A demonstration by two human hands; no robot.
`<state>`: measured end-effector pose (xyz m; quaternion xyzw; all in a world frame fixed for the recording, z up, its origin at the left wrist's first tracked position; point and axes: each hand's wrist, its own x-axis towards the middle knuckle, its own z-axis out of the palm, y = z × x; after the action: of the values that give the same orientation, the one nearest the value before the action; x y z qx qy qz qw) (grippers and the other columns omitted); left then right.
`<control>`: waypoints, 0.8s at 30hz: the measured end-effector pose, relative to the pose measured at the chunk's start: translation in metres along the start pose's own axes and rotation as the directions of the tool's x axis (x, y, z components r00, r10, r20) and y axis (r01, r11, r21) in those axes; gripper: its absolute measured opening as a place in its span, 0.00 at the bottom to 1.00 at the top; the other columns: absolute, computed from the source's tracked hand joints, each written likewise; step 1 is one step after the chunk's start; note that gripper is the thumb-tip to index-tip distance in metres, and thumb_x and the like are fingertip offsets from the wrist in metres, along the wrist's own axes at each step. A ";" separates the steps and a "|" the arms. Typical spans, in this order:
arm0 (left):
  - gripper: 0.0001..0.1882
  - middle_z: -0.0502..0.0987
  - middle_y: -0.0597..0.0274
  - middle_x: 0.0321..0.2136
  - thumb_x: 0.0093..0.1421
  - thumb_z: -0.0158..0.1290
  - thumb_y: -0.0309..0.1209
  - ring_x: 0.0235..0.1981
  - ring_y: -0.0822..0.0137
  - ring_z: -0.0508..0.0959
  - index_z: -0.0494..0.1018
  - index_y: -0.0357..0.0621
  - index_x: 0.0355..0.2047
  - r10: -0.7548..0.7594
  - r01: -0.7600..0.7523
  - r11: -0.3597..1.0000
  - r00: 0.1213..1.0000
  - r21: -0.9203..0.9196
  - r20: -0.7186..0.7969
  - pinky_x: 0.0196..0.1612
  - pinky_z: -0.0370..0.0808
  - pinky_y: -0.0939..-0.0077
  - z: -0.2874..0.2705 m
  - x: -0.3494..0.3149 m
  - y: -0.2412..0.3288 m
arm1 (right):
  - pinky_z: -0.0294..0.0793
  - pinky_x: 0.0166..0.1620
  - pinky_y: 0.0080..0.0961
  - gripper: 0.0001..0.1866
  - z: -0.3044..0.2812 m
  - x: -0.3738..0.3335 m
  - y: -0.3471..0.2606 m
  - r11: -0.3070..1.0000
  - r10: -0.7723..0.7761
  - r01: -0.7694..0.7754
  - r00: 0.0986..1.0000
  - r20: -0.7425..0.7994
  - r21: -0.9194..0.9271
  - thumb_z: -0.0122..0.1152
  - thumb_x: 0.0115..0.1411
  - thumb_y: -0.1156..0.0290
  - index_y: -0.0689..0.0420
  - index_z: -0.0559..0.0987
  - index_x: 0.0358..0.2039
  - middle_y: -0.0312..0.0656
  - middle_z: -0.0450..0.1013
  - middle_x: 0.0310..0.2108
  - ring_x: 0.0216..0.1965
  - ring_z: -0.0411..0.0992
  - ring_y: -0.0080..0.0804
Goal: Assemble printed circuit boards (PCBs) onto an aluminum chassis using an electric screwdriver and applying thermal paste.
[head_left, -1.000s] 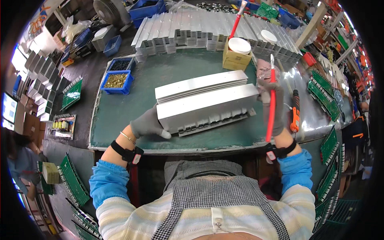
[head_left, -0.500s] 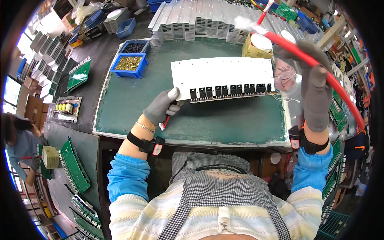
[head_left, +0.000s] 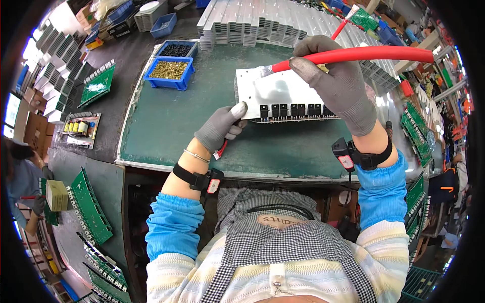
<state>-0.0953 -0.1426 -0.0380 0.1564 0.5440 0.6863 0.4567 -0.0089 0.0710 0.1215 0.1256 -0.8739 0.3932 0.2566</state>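
Flat silver-white metal panel [head_left: 281, 87], w/ row of black rectangular components [head_left: 283, 110] along near edge, over dark-green worktop [head_left: 192, 108]. L hand [head_left: 221, 127], grey-gloved, grips panel's near L corner, thumb on top; small red-and-white piece [head_left: 221, 150] just below panel's same corner. R hand [head_left: 339, 83], grey-gloved, closed around long red rod-like handle [head_left: 384, 54] above panel's R part; pale tip [head_left: 264, 71] at panel's far edge, contact unclear. L of panel: blue plastic bin [head_left: 189, 76] w/ brass-coloured small parts [head_left: 169, 69]. Behind panel: stacked silver metal profiles [head_left: 227, 28].
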 end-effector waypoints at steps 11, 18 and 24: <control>0.23 0.62 0.73 0.21 0.61 0.51 0.53 0.14 0.84 0.53 0.66 0.43 0.30 0.000 0.001 1.000 1.000 0.008 -0.008 0.15 0.48 0.86 0.004 -0.002 0.004 | 0.70 0.31 0.23 0.11 0.008 0.006 -0.004 0.999 0.038 -0.038 0.998 0.059 -0.003 0.62 0.53 0.65 0.60 0.75 0.30 0.38 0.72 0.22 0.25 0.70 0.24; 0.24 0.62 0.74 0.21 0.60 0.51 0.54 0.14 0.85 0.53 0.65 0.44 0.30 -0.016 0.016 1.000 1.000 -0.012 0.001 0.15 0.48 0.86 0.004 -0.003 0.004 | 0.71 0.31 0.25 0.10 0.005 0.006 -0.001 0.992 -0.029 0.033 0.999 0.039 -0.119 0.61 0.53 0.65 0.59 0.75 0.29 0.39 0.72 0.22 0.25 0.72 0.28; 0.25 0.62 0.74 0.22 0.59 0.50 0.56 0.15 0.85 0.53 0.67 0.44 0.31 -0.007 0.007 1.000 1.000 0.008 -0.002 0.15 0.48 0.87 0.004 -0.002 0.003 | 0.72 0.32 0.25 0.09 -0.003 0.002 0.002 0.983 0.013 0.003 0.996 0.085 -0.181 0.61 0.53 0.66 0.58 0.75 0.29 0.40 0.74 0.23 0.26 0.73 0.28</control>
<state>-0.0926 -0.1421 -0.0332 0.1559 0.5477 0.6827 0.4578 -0.0106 0.0746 0.1225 0.1162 -0.9166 0.3070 0.2282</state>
